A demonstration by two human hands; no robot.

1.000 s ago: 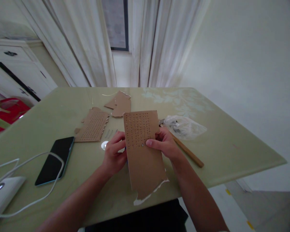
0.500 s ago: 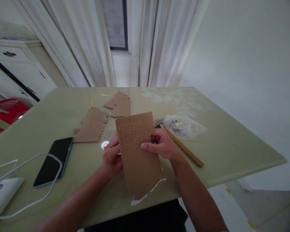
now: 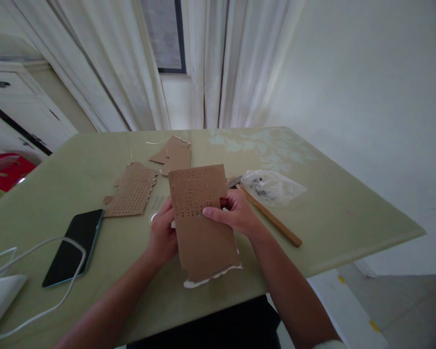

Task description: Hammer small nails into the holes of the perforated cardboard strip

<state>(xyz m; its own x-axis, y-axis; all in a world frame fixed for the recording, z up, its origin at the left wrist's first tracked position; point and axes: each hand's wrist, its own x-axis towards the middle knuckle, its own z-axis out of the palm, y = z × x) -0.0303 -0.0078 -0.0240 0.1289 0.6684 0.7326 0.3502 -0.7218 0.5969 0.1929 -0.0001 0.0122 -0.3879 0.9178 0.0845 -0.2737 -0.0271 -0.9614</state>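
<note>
Above the front of the table I hold a brown piece of cardboard (image 3: 207,242), punched with rows of small holes across its upper part and torn along its lower edge. My right hand (image 3: 236,213) is closed on its right side, thumb pressed on the front near the lowest row of holes. At the left edge is my left hand (image 3: 162,235), gripping with its fingers partly hidden behind the board. Several thin nails (image 3: 157,202) lie on the table just beyond my left hand. Past my right hand is a hammer with a wooden handle (image 3: 274,219).
A second perforated cardboard piece (image 3: 132,191) lies left of centre, with cardboard scraps (image 3: 176,155) behind it. A clear plastic bag (image 3: 272,186) sits beside the hammer. At the left are a phone (image 3: 74,247) and a white cable (image 3: 70,286) crossing it.
The held cardboard has tipped, so its lower part looks shorter. A blue bit seen earlier behind my right fingers is now hidden. The view has shifted slightly; both hands keep their grip.
</note>
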